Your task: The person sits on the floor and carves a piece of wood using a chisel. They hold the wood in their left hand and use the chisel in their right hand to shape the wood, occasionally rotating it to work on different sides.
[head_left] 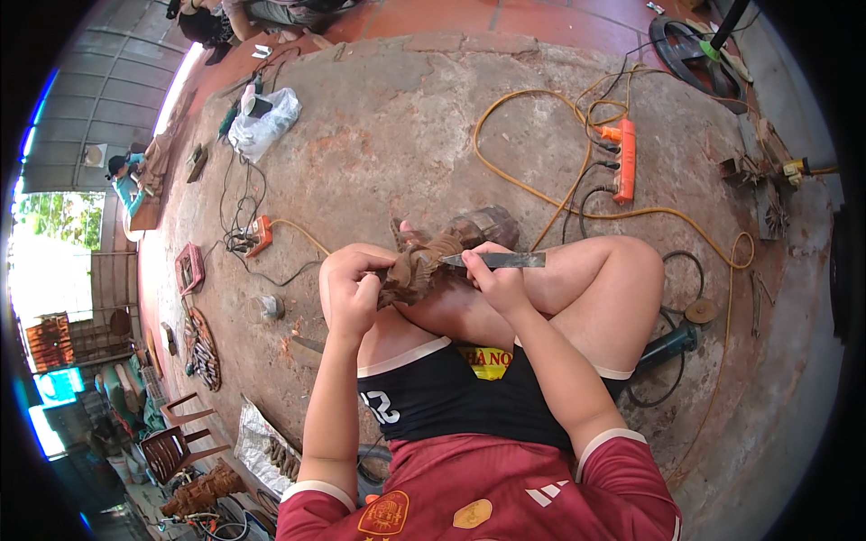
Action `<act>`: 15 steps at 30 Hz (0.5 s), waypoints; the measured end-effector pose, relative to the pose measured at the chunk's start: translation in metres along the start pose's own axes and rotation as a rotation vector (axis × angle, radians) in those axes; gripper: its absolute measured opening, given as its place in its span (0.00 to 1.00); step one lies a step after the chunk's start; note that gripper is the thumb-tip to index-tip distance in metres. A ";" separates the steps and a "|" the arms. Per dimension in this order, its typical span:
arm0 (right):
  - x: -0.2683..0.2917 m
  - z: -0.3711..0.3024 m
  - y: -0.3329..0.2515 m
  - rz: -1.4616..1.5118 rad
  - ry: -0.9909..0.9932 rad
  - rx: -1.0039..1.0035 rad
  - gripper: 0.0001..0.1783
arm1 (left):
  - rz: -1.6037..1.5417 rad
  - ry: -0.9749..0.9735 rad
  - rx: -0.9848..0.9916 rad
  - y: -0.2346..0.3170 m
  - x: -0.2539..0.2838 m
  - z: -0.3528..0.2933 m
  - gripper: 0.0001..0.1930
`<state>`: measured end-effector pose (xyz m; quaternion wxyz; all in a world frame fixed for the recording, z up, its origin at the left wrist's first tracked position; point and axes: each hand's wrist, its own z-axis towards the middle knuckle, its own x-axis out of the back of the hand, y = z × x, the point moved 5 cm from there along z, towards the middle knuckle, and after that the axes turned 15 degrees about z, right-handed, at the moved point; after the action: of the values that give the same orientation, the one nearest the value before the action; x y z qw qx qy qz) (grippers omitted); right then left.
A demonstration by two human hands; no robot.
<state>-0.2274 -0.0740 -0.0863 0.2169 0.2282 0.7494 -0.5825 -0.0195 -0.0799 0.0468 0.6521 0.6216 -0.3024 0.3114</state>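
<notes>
A brown carved wooden piece (417, 266) with ridged, leaf-like relief rests over my crossed legs. Its left end is gripped by my left hand (354, 290), fingers curled, with something small and dark near the fingertips. My right hand (496, 281) is closed around a flat, pointed metal carving knife (514, 260). The knife's tip points left and meets or nearly meets the carving's surface; exact contact cannot be made out. Beyond the carving lies a rounded, dark brown lump (487, 225), and whether it belongs to the same piece is unclear.
An orange power strip (624, 160) with yellow and black cords lies ahead on the right. Another orange socket block (259, 236), a plastic bag (266, 124) and a tray of tools (202, 350) are on the left. A green cylindrical tool (669, 347) sits by my right knee. People work farther off.
</notes>
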 end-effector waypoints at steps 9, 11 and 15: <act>0.022 0.017 0.005 -0.046 0.088 0.011 0.11 | 0.007 0.009 -0.061 -0.009 -0.003 0.008 0.14; 0.016 0.015 0.002 0.050 0.081 -0.059 0.11 | 0.000 0.006 -0.051 -0.012 -0.002 0.007 0.14; 0.004 0.010 -0.001 0.067 -0.009 -0.108 0.10 | 0.010 0.016 -0.065 -0.005 -0.001 0.005 0.14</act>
<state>-0.2303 -0.0831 -0.0903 0.2516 0.2384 0.7706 -0.5348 -0.0160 -0.0848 0.0434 0.6729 0.5960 -0.3103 0.3093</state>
